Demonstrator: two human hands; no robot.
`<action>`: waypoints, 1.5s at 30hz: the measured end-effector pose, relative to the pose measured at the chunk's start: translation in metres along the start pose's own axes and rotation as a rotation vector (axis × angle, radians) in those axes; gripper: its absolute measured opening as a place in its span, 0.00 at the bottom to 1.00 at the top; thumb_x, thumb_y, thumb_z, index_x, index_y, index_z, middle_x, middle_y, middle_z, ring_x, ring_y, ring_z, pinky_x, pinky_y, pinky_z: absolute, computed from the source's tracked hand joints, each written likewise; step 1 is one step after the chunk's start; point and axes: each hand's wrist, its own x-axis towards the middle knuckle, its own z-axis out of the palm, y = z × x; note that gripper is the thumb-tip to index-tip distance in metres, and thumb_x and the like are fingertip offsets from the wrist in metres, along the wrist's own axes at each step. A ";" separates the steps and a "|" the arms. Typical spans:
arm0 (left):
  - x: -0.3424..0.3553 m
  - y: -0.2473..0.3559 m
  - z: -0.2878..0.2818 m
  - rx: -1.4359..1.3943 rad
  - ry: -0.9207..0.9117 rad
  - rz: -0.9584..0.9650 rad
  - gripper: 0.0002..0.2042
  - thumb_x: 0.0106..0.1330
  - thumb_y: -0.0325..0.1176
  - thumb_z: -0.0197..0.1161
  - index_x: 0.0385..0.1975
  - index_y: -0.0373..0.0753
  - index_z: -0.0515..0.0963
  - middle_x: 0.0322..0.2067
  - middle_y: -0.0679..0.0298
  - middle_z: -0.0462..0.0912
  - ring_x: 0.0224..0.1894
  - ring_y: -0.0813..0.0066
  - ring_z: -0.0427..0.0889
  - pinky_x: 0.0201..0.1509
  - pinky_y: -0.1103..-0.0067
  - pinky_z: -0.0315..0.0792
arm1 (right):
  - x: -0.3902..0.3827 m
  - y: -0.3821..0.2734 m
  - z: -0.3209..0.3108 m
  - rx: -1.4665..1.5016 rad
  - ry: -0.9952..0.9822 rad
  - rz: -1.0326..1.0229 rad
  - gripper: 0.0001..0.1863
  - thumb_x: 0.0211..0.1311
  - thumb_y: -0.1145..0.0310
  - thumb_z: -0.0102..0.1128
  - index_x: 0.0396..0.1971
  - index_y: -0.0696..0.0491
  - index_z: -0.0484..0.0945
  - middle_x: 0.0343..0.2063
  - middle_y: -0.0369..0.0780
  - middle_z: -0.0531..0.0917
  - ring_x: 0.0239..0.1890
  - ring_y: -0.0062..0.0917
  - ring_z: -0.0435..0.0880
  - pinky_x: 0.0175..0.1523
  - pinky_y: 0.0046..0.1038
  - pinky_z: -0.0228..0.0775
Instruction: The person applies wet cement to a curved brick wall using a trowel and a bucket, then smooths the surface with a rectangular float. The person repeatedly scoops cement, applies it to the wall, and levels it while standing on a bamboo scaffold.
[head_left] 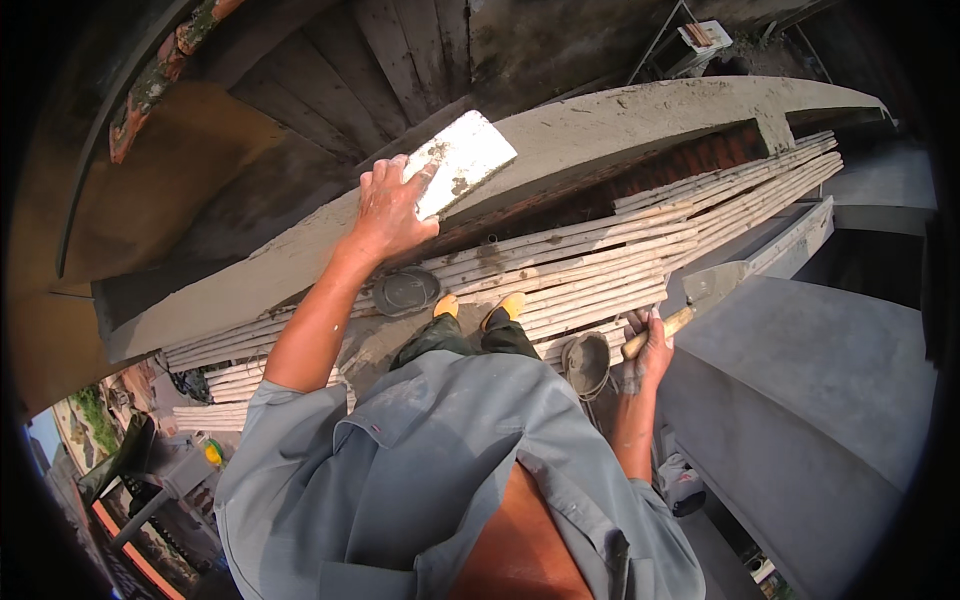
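My left hand (pixel 390 212) is closed on the near end of a white rectangular plastering float (pixel 474 158), which is spotted with grey mortar. The float lies at the top of a long, curved ledge (pixel 640 115) coated in wet-looking grey mortar; whether it presses on the surface cannot be told. Lower on the right, my right hand (pixel 652 350) grips the wooden handle of a trowel (pixel 716 282). The trowel's blade points up and right, with grey mortar on it, beside a smooth grey surface.
Bamboo poles (pixel 600 262) form a platform under my yellow-toed boots (pixel 504 308). A dark bucket of grey mortar (pixel 406 291) stands left of my feet, a second bucket (pixel 586 362) to the right. Dark planks (pixel 375 75) lie beyond the ledge. A broad grey slab (pixel 810 370) flanks my right.
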 end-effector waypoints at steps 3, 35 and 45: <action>0.042 0.067 0.020 -0.087 -0.057 0.138 0.40 0.46 0.43 0.75 0.66 0.43 0.77 0.60 0.41 0.72 0.62 0.47 0.68 0.63 0.57 0.62 | 0.020 -0.006 -0.009 -0.024 0.010 0.008 0.19 0.70 0.65 0.65 0.54 0.60 0.76 0.39 0.44 0.87 0.38 0.30 0.89 0.41 0.30 0.81; 0.205 0.191 0.042 -0.037 0.085 -0.102 0.39 0.50 0.50 0.73 0.67 0.49 0.77 0.54 0.49 0.75 0.57 0.50 0.70 0.61 0.57 0.66 | 0.091 -0.016 -0.153 0.031 0.237 0.005 0.15 0.67 0.69 0.66 0.48 0.59 0.76 0.33 0.41 0.86 0.30 0.29 0.87 0.32 0.29 0.79; 0.306 0.265 0.077 -0.113 -0.022 0.070 0.32 0.51 0.48 0.73 0.58 0.43 0.84 0.49 0.45 0.78 0.56 0.50 0.70 0.55 0.58 0.62 | 0.061 -0.001 -0.172 0.073 0.350 0.065 0.16 0.67 0.68 0.67 0.48 0.61 0.75 0.33 0.43 0.86 0.29 0.30 0.88 0.30 0.29 0.81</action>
